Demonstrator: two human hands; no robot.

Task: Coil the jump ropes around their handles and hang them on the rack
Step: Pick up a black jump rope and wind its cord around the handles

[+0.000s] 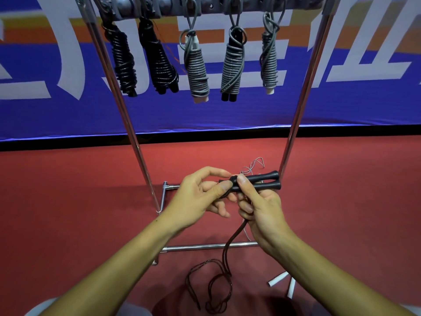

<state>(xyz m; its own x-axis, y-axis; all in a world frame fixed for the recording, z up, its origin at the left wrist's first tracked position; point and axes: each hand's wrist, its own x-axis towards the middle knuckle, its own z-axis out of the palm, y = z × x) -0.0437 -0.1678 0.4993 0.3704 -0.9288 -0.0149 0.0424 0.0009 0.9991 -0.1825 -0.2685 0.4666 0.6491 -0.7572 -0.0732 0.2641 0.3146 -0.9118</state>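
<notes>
**Jump rope gripped by both hands below a rack of five coiled ropes**

Jump rope handles (257, 182), two black ones laid side by side and pointing right, sit in front of me at mid-frame, held above the red floor (68, 201). My right hand (262, 206) wraps its fingers around the pair from below, thumb pressed on top near the left end. My left hand (202, 192) pinches the dark cord (227, 247) against that same end between thumb and forefinger, its other fingers loosely curled beneath. From the hands the cord drops straight down and lies in loose loops on the floor near the bottom edge.

Behind the hands stands the chrome rack (141, 156), its two uprights leaning inward toward a hook bar (211, 8) at the top, with a base rail (205, 247) on the floor. Five coiled ropes hang from the bar: two black bundles (157, 62) at left, then three grey ones (197, 71), each wound tight around its handles.

A thin grey cord (252, 166) lies tangled on the floor just past the handles, and two white handles (282, 281) lie at lower right.

A blue banner (205, 115) with large white and orange lettering fills the wall; the characters are cropped and I cannot read them.
</notes>
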